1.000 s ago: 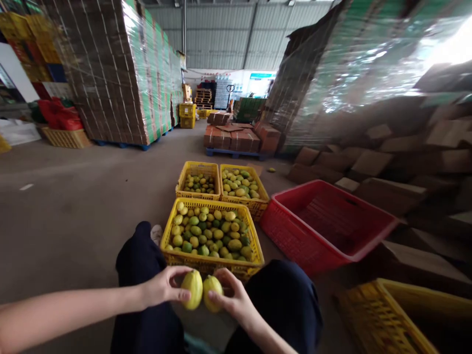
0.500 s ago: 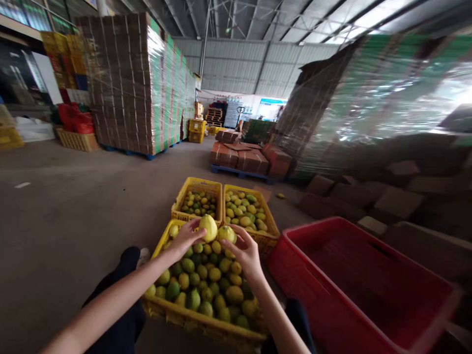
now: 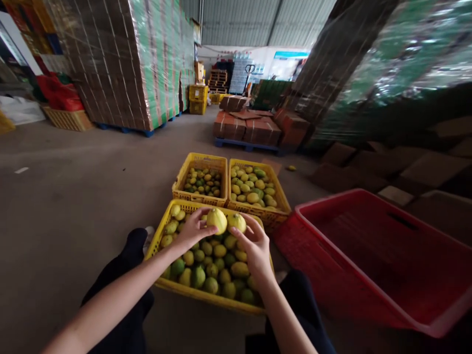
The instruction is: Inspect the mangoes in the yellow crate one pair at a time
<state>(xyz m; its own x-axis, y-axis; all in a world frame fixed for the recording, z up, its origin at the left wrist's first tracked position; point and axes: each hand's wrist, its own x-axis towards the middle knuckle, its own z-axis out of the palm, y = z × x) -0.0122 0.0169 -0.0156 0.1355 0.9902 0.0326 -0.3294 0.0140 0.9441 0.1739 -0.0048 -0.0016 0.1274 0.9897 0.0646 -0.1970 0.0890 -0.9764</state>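
Desk: What do the hands hold?

Operator: On my remote feed, the left hand (image 3: 193,228) grips a pale yellow, rounded fruit (image 3: 217,221) between thumb and fingers; the right hand (image 3: 257,241) holds a second pale yellow fruit (image 3: 236,222) likewise. They're side by side; I can't tell whether they touch.

Desk: Where exactly?

Operator: Above a yellow, rectangular plastic crate (image 3: 206,294), loaded with oval green-and-yellow fruit (image 3: 212,284).

Desk: And around it?

Operator: Just beyond, I see two more: a yellow openwork crate (image 3: 201,197) at left, its smaller-looking fruit (image 3: 202,183) lying well below the rim, and a yellow plastic crate (image 3: 275,215) at right, heaped higher with mostly yellow fruit (image 3: 252,197). Near it, at right, stands a large, open-topped red plastic bin (image 3: 313,260). Farther back, strapped brown cardboard cartons (image 3: 260,132) sit on a blue pallet (image 3: 249,146).
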